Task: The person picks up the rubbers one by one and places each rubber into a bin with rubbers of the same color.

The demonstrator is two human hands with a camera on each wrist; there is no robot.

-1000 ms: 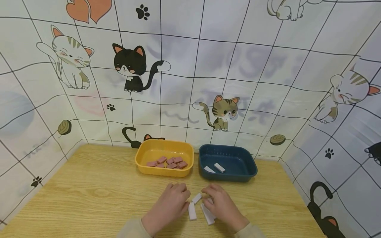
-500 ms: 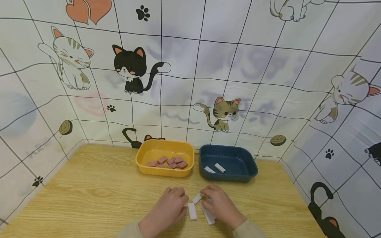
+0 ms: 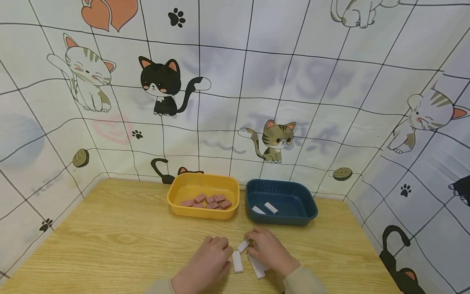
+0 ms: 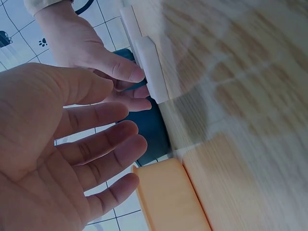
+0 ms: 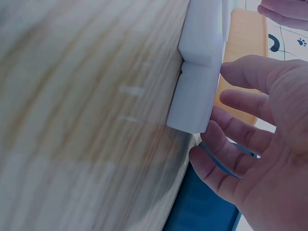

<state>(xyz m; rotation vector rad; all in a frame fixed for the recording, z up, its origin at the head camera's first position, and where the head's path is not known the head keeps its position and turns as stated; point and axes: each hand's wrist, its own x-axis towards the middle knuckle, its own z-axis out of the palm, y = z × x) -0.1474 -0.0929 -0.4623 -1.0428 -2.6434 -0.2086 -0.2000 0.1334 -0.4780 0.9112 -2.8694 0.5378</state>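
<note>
Several white blocks lie on the table between the hands. A small white block (image 3: 243, 245) sits slanted at the top of the group, an upright-lying long one (image 3: 237, 261) below it, and another long block (image 3: 256, 267) partly under the right hand. My left hand (image 3: 209, 259) is just left of them, its relaxed fingers apart from each other and holding nothing in the left wrist view. My right hand (image 3: 271, 252) hovers low over the right side of the group, fingertips right at the small block; in the right wrist view its loosely bent fingers (image 5: 240, 130) are beside the white blocks.
A yellow tray (image 3: 202, 211) holding several pink blocks (image 3: 211, 200) stands at the back. To its right is a dark blue tray (image 3: 282, 219) with two white blocks (image 3: 271, 208) inside. Behind them hangs a cat-patterned cloth (image 3: 220, 102); the table (image 3: 110, 237) is wooden.
The right hand has shifted slightly left, its fingertips closer to the small white block. The left hand has drawn slightly back and left. The blocks and trays stay put.
</note>
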